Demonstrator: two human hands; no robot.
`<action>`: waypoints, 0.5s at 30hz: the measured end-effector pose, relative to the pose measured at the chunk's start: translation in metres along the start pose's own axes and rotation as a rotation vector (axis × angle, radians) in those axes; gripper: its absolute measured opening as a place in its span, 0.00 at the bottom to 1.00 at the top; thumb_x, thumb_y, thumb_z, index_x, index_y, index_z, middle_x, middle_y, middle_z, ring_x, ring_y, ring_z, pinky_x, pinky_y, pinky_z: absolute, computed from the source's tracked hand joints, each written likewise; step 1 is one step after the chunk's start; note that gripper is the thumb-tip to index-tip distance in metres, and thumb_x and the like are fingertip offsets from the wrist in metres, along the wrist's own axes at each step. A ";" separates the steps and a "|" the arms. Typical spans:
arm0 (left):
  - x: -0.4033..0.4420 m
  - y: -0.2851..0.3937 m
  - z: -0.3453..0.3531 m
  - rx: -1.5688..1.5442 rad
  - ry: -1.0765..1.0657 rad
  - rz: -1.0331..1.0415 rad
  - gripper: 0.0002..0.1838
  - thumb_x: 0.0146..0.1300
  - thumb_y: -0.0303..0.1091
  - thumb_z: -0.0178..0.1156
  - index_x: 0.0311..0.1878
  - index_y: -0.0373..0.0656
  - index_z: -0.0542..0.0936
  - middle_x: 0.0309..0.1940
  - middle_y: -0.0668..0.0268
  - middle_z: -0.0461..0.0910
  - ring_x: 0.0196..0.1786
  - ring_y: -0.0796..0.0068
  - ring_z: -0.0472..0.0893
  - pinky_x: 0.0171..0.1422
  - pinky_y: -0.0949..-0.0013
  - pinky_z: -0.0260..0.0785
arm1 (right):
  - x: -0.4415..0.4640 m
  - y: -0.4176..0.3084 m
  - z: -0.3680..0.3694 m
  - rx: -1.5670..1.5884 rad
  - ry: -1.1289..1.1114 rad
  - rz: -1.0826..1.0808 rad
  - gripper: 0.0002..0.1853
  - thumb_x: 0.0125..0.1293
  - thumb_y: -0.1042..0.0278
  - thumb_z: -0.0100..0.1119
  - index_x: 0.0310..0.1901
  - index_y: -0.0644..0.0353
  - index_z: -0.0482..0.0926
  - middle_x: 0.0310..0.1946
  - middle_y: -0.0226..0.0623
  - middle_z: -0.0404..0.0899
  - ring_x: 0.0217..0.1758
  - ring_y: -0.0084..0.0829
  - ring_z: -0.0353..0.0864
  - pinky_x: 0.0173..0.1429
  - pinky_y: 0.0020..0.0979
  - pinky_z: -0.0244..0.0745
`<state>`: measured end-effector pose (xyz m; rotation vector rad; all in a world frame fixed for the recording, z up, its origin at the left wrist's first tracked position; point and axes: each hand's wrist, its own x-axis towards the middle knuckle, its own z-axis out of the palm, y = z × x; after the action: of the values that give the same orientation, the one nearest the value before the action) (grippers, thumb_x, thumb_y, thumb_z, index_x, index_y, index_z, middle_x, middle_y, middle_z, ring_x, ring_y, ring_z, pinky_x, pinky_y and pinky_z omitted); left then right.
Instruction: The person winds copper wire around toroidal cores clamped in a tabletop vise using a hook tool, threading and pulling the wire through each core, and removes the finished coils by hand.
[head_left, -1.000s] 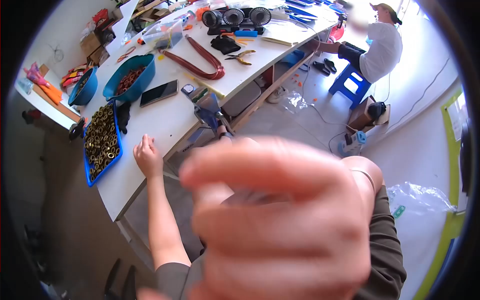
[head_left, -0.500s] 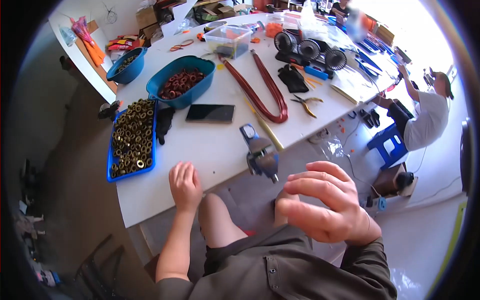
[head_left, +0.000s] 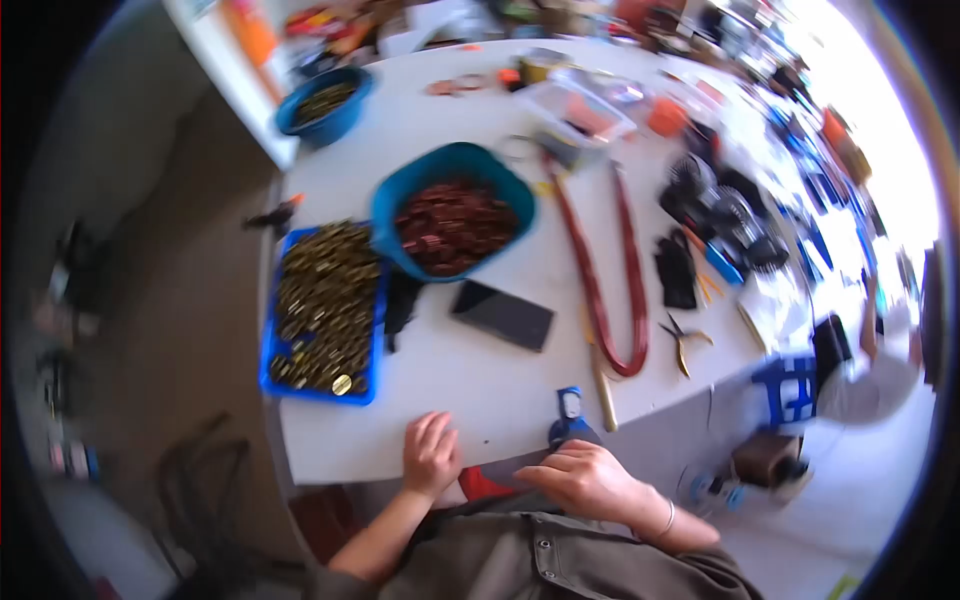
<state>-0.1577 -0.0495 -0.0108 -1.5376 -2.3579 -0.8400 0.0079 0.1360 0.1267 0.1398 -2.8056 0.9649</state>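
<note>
My left hand [head_left: 432,456] rests on the front edge of the white table, fingers loosely laid out with nothing in them. Right beside the small blue clamp-like tool [head_left: 570,418] at the table edge is my right hand [head_left: 580,480], its fingers bent and close together. Whatever it may hold is hidden. A blue tray of brass-coloured rings [head_left: 372,385] lies at the left. Behind it stands a teal tub of reddish rings [head_left: 383,205]. A dark phone [head_left: 503,315] lies in front of the tub, and a bundle of dark red strands [head_left: 595,310] curves to its right.
On the table [head_left: 480,400] are a smaller teal bowl [head_left: 350,120], a clear box [head_left: 545,95], small fans [head_left: 735,215], a black glove [head_left: 675,270], pliers [head_left: 684,350] and a yellowish stick [head_left: 604,385]. At the right a person [head_left: 875,390] sits near a blue stool [head_left: 785,390].
My view has swung, so the table shows lower and more centred. My right hand has dropped from in front of the camera to beside the clamp-like tool, its fingers closing. My left hand stays at the edge.
</note>
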 end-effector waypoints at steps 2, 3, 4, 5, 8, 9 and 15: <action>0.001 0.000 -0.005 -0.053 -0.017 -0.048 0.06 0.45 0.24 0.60 0.29 0.39 0.79 0.43 0.58 0.77 0.50 0.57 0.75 0.56 0.56 0.67 | 0.015 -0.019 -0.012 0.096 -0.081 0.064 0.16 0.50 0.73 0.58 0.44 0.54 0.79 0.23 0.32 0.76 0.28 0.33 0.78 0.38 0.32 0.74; 0.003 0.002 -0.008 -0.090 0.005 -0.074 0.05 0.45 0.23 0.59 0.29 0.37 0.78 0.44 0.58 0.78 0.50 0.58 0.76 0.55 0.57 0.68 | 0.024 -0.026 -0.018 0.098 -0.142 0.076 0.14 0.53 0.73 0.59 0.43 0.54 0.80 0.22 0.33 0.76 0.27 0.35 0.78 0.37 0.33 0.75; 0.002 0.004 -0.009 -0.115 0.017 -0.099 0.05 0.46 0.22 0.59 0.29 0.37 0.78 0.45 0.58 0.78 0.50 0.58 0.76 0.55 0.57 0.68 | 0.033 -0.032 -0.020 0.098 -0.158 0.066 0.13 0.53 0.73 0.59 0.42 0.54 0.80 0.23 0.34 0.77 0.27 0.35 0.79 0.36 0.33 0.75; 0.002 0.002 -0.010 -0.146 0.028 -0.109 0.05 0.46 0.22 0.59 0.30 0.37 0.79 0.45 0.59 0.78 0.50 0.58 0.76 0.56 0.58 0.68 | 0.042 -0.038 -0.019 0.093 -0.162 0.066 0.12 0.54 0.73 0.59 0.41 0.55 0.80 0.24 0.34 0.78 0.27 0.36 0.79 0.35 0.33 0.75; -0.007 -0.012 -0.012 -0.346 0.072 -0.170 0.06 0.52 0.22 0.58 0.34 0.38 0.80 0.43 0.60 0.80 0.51 0.60 0.77 0.56 0.61 0.70 | 0.079 -0.053 -0.008 0.024 -0.245 -0.023 0.10 0.54 0.73 0.59 0.40 0.54 0.80 0.24 0.34 0.79 0.26 0.36 0.80 0.31 0.34 0.75; -0.018 -0.016 -0.021 -0.398 0.083 -0.214 0.07 0.53 0.22 0.58 0.36 0.39 0.79 0.42 0.60 0.80 0.49 0.60 0.78 0.56 0.61 0.71 | 0.097 -0.064 -0.004 0.019 -0.266 -0.035 0.09 0.55 0.72 0.59 0.39 0.53 0.81 0.23 0.33 0.79 0.25 0.36 0.80 0.29 0.34 0.75; -0.161 -0.084 -0.113 -0.321 0.221 -0.533 0.11 0.52 0.22 0.60 0.40 0.40 0.79 0.38 0.58 0.80 0.43 0.58 0.80 0.47 0.63 0.73 | 0.188 -0.123 0.109 0.027 -0.499 -0.014 0.09 0.61 0.68 0.57 0.43 0.52 0.81 0.33 0.38 0.83 0.34 0.39 0.83 0.38 0.35 0.77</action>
<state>-0.1766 -0.2625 -0.0216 -0.8303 -2.5824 -1.4775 -0.1729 -0.0344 0.1521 0.4619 -3.2276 1.0913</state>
